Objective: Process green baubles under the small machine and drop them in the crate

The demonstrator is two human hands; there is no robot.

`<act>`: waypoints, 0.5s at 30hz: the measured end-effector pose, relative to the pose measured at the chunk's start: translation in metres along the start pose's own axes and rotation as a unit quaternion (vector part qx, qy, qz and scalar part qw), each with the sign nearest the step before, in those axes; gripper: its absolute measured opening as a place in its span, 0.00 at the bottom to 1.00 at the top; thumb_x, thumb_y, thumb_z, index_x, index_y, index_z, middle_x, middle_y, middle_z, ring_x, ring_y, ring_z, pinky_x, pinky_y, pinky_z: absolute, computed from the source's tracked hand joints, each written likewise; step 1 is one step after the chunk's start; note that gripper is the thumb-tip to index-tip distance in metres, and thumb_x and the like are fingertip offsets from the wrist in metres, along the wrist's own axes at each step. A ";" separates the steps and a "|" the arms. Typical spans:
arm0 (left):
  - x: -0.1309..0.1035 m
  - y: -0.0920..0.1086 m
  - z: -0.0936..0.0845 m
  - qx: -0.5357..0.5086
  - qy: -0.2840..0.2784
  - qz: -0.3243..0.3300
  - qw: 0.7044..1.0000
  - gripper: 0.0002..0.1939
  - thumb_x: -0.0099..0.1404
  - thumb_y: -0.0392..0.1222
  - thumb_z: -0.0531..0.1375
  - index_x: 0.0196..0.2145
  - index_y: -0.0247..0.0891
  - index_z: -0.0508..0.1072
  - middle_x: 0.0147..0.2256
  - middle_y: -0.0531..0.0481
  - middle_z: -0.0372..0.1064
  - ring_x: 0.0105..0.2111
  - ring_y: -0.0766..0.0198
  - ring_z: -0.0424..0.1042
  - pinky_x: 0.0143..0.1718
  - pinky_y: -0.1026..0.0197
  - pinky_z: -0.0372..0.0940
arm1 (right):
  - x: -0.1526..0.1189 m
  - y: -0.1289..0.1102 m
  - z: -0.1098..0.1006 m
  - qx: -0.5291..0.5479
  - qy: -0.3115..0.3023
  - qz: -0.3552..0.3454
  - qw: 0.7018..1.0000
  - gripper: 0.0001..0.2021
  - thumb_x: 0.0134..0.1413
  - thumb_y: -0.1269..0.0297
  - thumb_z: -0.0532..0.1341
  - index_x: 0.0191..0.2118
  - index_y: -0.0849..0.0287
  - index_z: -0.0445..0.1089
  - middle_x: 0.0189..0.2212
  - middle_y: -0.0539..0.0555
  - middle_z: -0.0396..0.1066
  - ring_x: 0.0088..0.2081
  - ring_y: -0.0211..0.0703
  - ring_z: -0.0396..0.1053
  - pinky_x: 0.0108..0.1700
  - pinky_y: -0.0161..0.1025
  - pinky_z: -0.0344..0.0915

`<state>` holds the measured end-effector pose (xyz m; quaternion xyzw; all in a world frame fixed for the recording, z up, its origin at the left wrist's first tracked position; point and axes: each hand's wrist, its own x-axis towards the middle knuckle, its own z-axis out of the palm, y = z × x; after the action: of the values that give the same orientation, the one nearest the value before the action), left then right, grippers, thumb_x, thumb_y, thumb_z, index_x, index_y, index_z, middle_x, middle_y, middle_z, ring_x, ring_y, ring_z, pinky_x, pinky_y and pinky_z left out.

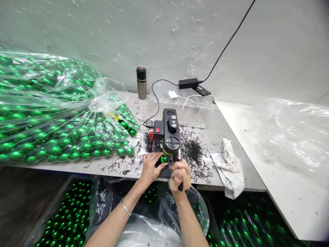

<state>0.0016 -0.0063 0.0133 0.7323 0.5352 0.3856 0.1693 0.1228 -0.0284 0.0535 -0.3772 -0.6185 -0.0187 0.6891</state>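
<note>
A black tabletop machine (pixel 171 132) with a red switch stands near the table's front edge. Under its head is a shiny green ball (pixel 163 159), with the thumb and fingers of my left hand (pixel 151 168) closed around its left and front sides. My right hand (pixel 180 175) is wrapped round a black-gripped lever (pixel 180 187) at the machine's right side. Small black scraps (pixel 194 151) are heaped to the right of the machine and scattered about its base.
A large clear bag of green balls (pixel 64 127) covers the table's left. Behind stand a bottle (pixel 141 84), a power adapter (pixel 189 83) and a clear plastic tray (pixel 195 115). A white cloth (pixel 229 168) hangs over the front edge; more balls (pixel 70 212) lie below.
</note>
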 end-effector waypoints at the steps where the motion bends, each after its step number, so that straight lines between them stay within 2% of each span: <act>1: 0.000 0.000 0.000 0.000 0.000 0.001 1.000 0.15 0.68 0.48 0.62 0.50 0.40 0.77 0.45 0.42 0.78 0.48 0.50 0.72 0.54 0.47 0.62 | -0.003 0.002 0.001 0.001 0.005 0.000 1.000 0.17 0.67 0.67 0.47 0.25 0.56 0.59 0.25 0.48 0.63 0.26 0.37 0.67 0.42 0.48 0.69; 7: 0.000 -0.003 0.002 0.000 0.006 0.009 1.000 0.16 0.69 0.49 0.61 0.51 0.40 0.76 0.45 0.42 0.78 0.47 0.51 0.72 0.53 0.48 0.62 | -0.011 0.009 0.001 -0.001 0.006 0.001 1.000 0.17 0.68 0.66 0.46 0.25 0.56 0.59 0.26 0.47 0.63 0.28 0.37 0.69 0.46 0.49 0.69; 13: 0.001 -0.002 0.001 -0.016 0.004 0.014 1.000 0.15 0.69 0.46 0.61 0.51 0.40 0.76 0.45 0.42 0.78 0.47 0.51 0.72 0.53 0.48 0.62 | -0.012 0.013 -0.003 -0.001 -0.020 0.006 1.000 0.17 0.69 0.66 0.46 0.26 0.56 0.58 0.27 0.47 0.63 0.30 0.37 0.72 0.49 0.50 0.68; 15: 0.001 -0.002 0.001 -0.019 0.004 0.012 1.000 0.15 0.69 0.45 0.61 0.51 0.41 0.76 0.46 0.42 0.78 0.48 0.51 0.72 0.53 0.47 0.62 | -0.012 0.014 -0.003 -0.007 -0.038 -0.010 0.999 0.16 0.68 0.67 0.46 0.27 0.56 0.59 0.28 0.47 0.64 0.31 0.38 0.73 0.47 0.49 0.68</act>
<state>0.0010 -0.0045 0.0123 0.7337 0.5195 0.4010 0.1761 0.1297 -0.0258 0.0368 -0.3761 -0.6479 -0.0157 0.6622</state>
